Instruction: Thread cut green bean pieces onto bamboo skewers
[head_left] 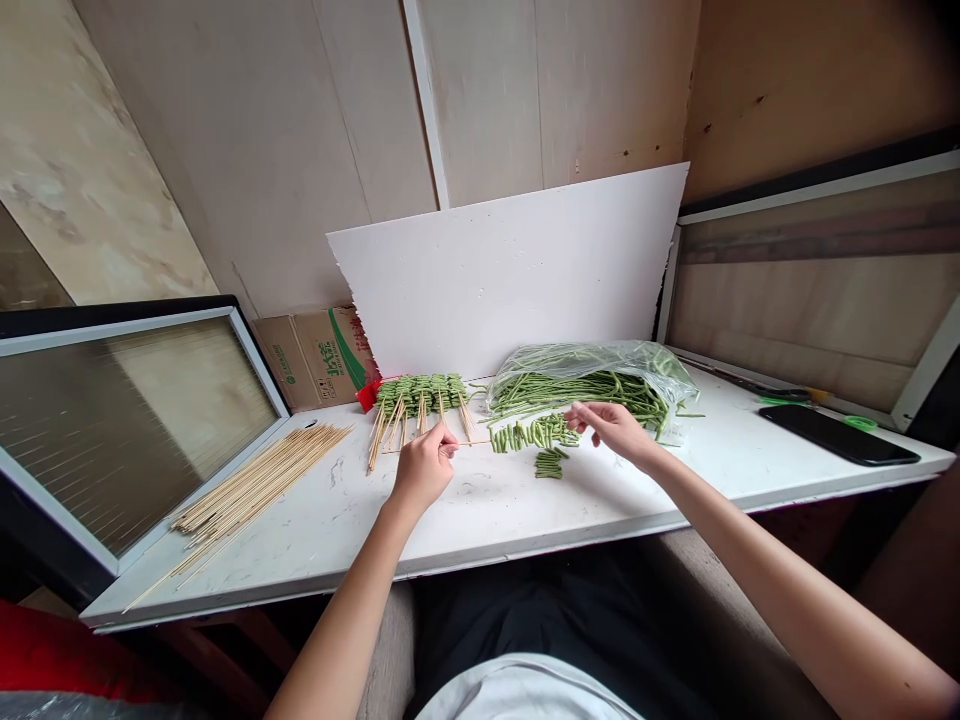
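My left hand [426, 462] is closed around the blunt end of a bamboo skewer [472, 443], which points right above the white table. Short cut pieces of green bean [517, 436] are threaded crosswise along it. At the far end of the row is my right hand [604, 428], thumb and forefinger pinched together by the last pieces; whatever lies between those fingertips is too small to make out. Just below the skewer, a small heap of cut bean pieces [549, 463] rests on the table.
Finished bean skewers [421, 392] are stacked behind my left hand, beside a cardboard box [319, 355]. Loose bamboo skewers [259, 480] lie at left. A clear plastic bag of long green beans [592, 385] sits behind my right hand. A black phone [836, 434] lies at right.
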